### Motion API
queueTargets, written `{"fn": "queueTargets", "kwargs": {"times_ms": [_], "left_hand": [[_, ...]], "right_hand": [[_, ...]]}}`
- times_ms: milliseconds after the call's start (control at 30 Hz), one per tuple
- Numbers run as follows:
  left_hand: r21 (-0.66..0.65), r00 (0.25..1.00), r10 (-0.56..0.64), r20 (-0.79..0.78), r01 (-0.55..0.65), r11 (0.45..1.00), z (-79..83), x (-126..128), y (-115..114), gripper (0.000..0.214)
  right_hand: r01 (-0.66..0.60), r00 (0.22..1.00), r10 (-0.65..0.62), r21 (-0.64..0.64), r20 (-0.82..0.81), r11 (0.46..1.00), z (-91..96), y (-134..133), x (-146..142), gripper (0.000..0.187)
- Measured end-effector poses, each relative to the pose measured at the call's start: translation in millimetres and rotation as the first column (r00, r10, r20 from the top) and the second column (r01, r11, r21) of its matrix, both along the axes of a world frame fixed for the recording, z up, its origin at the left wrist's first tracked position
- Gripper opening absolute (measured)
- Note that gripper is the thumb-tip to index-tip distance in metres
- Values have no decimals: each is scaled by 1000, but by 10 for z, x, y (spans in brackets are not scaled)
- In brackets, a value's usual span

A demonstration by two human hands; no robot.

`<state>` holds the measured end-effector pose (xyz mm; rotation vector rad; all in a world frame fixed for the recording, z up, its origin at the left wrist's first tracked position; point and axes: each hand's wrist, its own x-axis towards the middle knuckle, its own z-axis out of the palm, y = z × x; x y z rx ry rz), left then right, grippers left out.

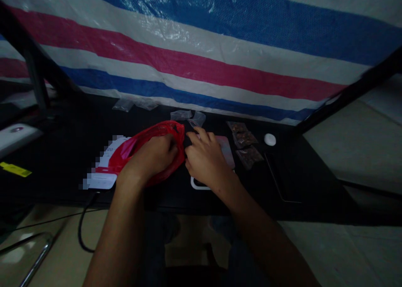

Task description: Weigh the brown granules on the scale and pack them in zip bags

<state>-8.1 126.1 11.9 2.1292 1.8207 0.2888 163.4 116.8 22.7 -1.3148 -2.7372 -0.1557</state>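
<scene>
My left hand (156, 155) rests on a red plastic bag (147, 144) lying on a dark table (72, 153), its fingers curled around the bag's rim near the opening. My right hand (205, 159) sits just right of the bag, fingers bent and reaching toward the bag's mouth; whether it holds anything is hidden. Under the right hand lies a small white scale (220, 153) with a pinkish top.
Three small clear packets of brown bits (245, 144) lie right of the scale, with a white round object (269, 139) beyond. Empty clear bags (188, 116) lie near a striped tarp (201, 57). A white sheet (105, 170) sits under the bag; a cable (82, 228) hangs off the front edge.
</scene>
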Motion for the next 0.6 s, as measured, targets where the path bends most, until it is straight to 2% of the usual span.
{"fn": "queueTargets", "kwargs": {"times_ms": [167, 333, 467, 600], "left_hand": [[50, 999, -21, 45, 19, 999, -14, -72, 5, 31], [63, 999, -8, 50, 5, 998, -40, -90, 6, 28], [49, 999, 35, 36, -37, 998, -27, -66, 3, 32], [19, 998, 56, 11, -57, 998, -13, -25, 3, 44]], "right_hand": [[25, 999, -24, -43, 26, 999, -61, -11, -72, 22], [-10, 1000, 11, -51, 6, 999, -48, -10, -89, 21], [-10, 995, 4, -60, -100, 998, 132, 53, 141, 22], [70, 969, -72, -16, -236, 997, 301, 184, 505, 24]]}}
